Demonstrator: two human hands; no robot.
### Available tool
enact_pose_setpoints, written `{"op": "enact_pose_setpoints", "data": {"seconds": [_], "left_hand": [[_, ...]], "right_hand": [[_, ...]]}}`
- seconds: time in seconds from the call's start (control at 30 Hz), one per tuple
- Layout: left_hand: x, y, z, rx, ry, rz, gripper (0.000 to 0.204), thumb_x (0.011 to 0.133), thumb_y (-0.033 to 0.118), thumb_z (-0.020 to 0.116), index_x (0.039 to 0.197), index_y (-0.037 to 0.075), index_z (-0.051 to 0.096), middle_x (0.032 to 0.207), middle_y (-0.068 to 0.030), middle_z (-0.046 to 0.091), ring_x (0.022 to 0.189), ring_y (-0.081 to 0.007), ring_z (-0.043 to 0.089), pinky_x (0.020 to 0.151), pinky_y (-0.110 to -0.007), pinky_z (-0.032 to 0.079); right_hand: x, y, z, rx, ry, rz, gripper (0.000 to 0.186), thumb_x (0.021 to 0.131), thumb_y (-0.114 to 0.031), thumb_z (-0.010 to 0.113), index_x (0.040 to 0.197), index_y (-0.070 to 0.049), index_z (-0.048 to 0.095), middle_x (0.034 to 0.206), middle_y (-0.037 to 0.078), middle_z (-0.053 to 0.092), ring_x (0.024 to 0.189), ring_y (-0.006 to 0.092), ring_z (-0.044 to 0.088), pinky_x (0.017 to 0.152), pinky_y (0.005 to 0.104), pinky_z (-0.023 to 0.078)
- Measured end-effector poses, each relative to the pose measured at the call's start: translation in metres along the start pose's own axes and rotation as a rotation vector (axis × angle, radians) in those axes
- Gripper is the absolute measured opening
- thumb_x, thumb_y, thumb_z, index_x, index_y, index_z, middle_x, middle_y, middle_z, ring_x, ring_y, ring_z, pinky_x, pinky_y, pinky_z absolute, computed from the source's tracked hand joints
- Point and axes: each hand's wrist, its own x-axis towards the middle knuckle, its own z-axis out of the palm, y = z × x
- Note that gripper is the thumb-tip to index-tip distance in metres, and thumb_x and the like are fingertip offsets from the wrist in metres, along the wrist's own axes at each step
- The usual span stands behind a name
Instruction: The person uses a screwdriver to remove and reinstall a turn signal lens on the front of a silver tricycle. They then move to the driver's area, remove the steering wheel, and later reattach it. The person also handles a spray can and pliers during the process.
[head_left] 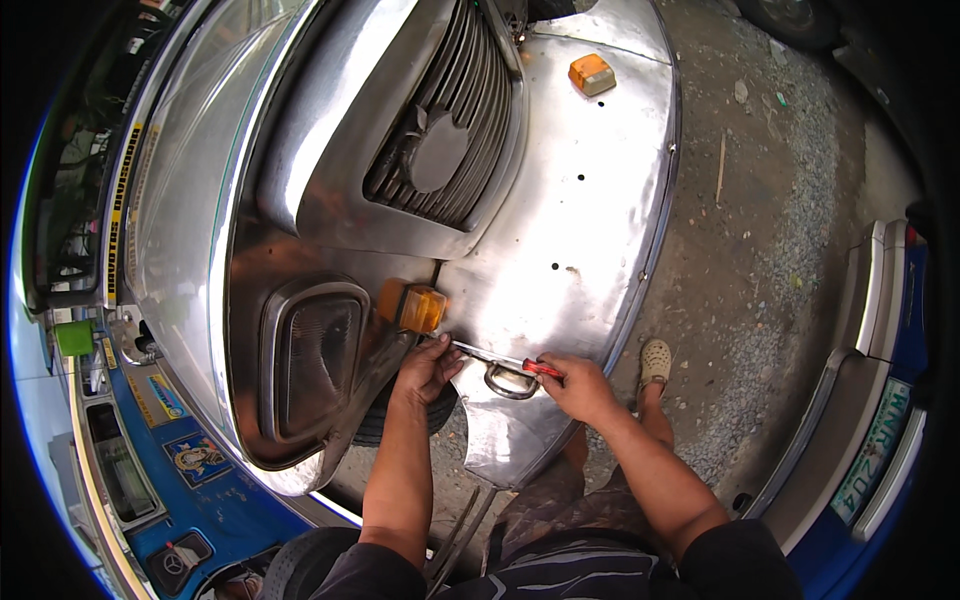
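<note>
The polished metal bumper panel, dotted with dark holes, juts over dirt ground beside a slatted grille. An amber lamp crowds the left hand; I cannot tell whether its fingers grip. The right hand pinches a red tool near a metal loop handle.

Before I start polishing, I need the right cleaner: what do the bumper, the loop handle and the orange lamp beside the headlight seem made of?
Bumper: bare sheet metal, perhaps steel, semi-polished, judging by its bright, blurry reflections.
Loop handle: smooth, shiny metal, judging by its highlights; possibly chromed.
Orange lamp: glossy, translucent-looking lens, likely plastic, though glass is possible.
</note>
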Motion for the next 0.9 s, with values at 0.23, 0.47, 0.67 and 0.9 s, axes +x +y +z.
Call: {"op": "enact_pose_setpoints", "data": {"seconds": [0.23,0.47,0.67,0.9], "left_hand": [[0.006,0.003,-0.001,-0.053,0.028,0.018,0.012,0.105,0.027,0.078,0.108,0.017,0.072,0.095,0.0016,0.074,0.090,-0.0162,0.074,0.088,-0.039,0.064],[0.013,0.003,-0.009,-0.048,0.025,0.012,0.013,0.103,0.026,0.080,0.110,0.018,0.073,0.094,0.0019,0.074,0.089,-0.0163,0.074,0.089,-0.041,0.064],[0.020,0.001,-0.015,-0.081,-0.005,0.027,0.013,0.103,0.027,0.080,0.110,0.019,0.073,0.096,0.0031,0.073,0.090,-0.0162,0.073,0.091,-0.042,0.064],[0.008,-0.002,-0.006,-0.159,-0.029,0.034,0.015,0.104,0.026,0.078,0.116,0.018,0.073,0.102,0.0013,0.075,0.097,-0.0171,0.073,0.091,-0.041,0.063]], "right_hand": [[0.000,-0.003,0.011,0.037,-0.042,0.078,0.028,0.098,-0.021,0.075,0.123,-0.012,0.075,0.089,0.020,0.074,0.084,0.0411,0.073,0.076,0.0501,0.057],[0.001,-0.007,0.013,0.018,-0.024,0.074,0.029,0.098,-0.021,0.075,0.125,-0.010,0.074,0.091,0.020,0.075,0.086,0.0414,0.074,0.077,0.0501,0.057],[0.005,-0.010,0.016,0.002,-0.025,0.033,0.029,0.098,-0.022,0.075,0.125,-0.011,0.073,0.091,0.019,0.074,0.087,0.0412,0.073,0.078,0.0508,0.057],[0.004,-0.016,0.027,-0.058,-0.019,-0.026,0.031,0.099,-0.021,0.077,0.128,-0.011,0.072,0.100,0.017,0.074,0.090,0.0393,0.074,0.080,0.0465,0.059]]}}
